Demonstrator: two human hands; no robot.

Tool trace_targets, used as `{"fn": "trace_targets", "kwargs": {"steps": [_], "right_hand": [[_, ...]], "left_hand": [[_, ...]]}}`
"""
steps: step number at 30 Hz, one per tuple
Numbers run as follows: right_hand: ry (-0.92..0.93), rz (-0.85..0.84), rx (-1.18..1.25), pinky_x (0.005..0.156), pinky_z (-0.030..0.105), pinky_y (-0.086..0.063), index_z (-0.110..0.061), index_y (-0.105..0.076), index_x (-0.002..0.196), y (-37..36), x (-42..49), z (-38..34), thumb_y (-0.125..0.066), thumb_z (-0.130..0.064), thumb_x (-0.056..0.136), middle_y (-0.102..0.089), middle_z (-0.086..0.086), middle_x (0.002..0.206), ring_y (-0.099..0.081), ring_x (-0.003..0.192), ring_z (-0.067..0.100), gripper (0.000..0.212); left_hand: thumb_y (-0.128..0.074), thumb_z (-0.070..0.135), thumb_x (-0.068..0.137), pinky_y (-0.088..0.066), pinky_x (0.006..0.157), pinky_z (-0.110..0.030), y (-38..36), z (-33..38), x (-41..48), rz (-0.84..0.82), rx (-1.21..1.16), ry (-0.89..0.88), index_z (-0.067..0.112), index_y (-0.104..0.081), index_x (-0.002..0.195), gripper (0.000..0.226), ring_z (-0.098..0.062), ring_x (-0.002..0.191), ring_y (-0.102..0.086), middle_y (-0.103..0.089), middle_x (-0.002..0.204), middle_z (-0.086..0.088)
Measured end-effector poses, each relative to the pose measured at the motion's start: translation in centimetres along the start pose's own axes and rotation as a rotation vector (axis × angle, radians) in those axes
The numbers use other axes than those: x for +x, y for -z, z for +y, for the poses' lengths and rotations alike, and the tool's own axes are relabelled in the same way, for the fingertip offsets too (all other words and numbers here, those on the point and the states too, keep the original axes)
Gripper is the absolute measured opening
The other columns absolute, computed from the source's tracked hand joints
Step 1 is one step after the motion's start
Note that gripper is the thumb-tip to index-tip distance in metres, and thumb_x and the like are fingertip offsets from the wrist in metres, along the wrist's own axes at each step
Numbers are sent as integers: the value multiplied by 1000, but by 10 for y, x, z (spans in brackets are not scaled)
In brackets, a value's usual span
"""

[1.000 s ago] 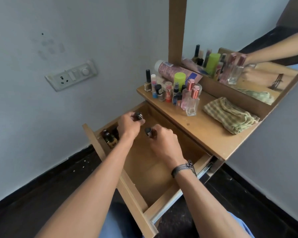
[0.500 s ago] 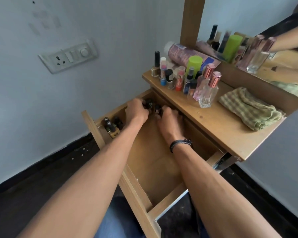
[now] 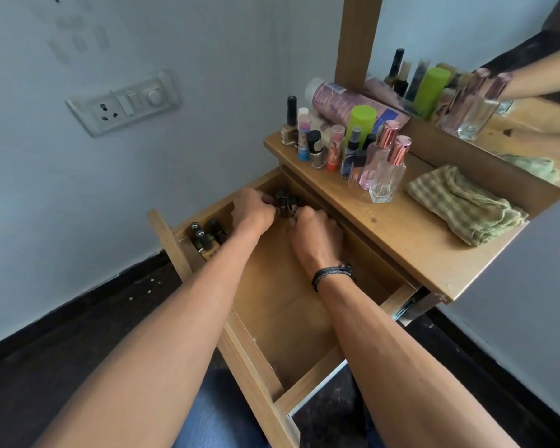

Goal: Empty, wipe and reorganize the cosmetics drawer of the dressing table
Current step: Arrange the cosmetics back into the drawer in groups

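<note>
The drawer (image 3: 282, 305) stands pulled fully out, and most of its wooden floor is bare. Two groups of things are in it: a few black-capped bottles (image 3: 204, 237) stand in the drawer's front left corner, and some small dark bottles (image 3: 285, 202) stand at its back left, where both hands meet. The left hand (image 3: 253, 213) has its fingers curled round one of these small bottles. The right hand (image 3: 316, 231) is curled against them too, but its knuckles hide the fingertips, so I cannot tell whether it grips one or only touches it.

On the surface (image 3: 411, 234) above the drawer's back stands a crowd of cosmetics (image 3: 346, 147), and right of them lies a checked cloth (image 3: 463, 203), bunched and not in use. From the bare floor and the idle cloth, emptying and wiping look finished and the putting-back only begun: most of the cosmetics are still outside the drawer. It could equally be the tail of the emptying; the view does not settle it.

The drawer's back wall is lost under the surface's edge. The labels are too small to read. The left arm partly covers the drawer's left side, and the mirror (image 3: 498, 92) above is cut off.
</note>
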State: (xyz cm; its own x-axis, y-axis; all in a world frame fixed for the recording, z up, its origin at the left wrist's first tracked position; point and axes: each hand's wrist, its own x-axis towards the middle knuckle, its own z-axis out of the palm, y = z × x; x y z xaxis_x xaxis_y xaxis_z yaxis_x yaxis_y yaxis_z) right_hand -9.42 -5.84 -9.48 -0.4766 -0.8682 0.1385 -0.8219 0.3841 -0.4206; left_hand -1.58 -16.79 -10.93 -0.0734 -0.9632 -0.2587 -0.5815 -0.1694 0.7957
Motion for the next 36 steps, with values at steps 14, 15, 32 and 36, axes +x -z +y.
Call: {"fn": "trace_targets", "kwargs": {"steps": [14,15,32,36], "right_hand": [[19,-19,55,76,40,-59,-14,-68,109,-4,1,-1,-52,-17,100,-70,9,109,-70,94,35,19],[24,-21,46,76,39,-58,-14,-69,111,-4,1,0,-51,-18,100,-70,8,109,-70,94,34,21],[32,-80,-11,69,32,-48,-16,-65,115,-6,3,0,-53,-16,98,-66,5,115,-69,97,31,22],[30,-94,8,73,36,-55,-16,-66,114,-7,4,-1,-57,-17,95,-66,5,113,-68,95,31,21]], "left_hand": [[-57,-13,88,-61,87,-36,-1,0,5,-148,-291,64,13,-70,116,40,-21,98,-70,-72,109,-9],[-58,-12,87,-61,88,-37,-1,0,6,-142,-281,58,13,-70,117,41,-21,99,-70,-71,109,-9],[-61,-11,80,-55,98,-43,-4,-7,12,-116,-215,19,30,-70,85,42,-28,113,-65,-72,113,-8],[-62,-11,81,-55,98,-43,-4,-7,12,-119,-202,10,30,-69,84,42,-27,111,-65,-72,111,-7]]}}
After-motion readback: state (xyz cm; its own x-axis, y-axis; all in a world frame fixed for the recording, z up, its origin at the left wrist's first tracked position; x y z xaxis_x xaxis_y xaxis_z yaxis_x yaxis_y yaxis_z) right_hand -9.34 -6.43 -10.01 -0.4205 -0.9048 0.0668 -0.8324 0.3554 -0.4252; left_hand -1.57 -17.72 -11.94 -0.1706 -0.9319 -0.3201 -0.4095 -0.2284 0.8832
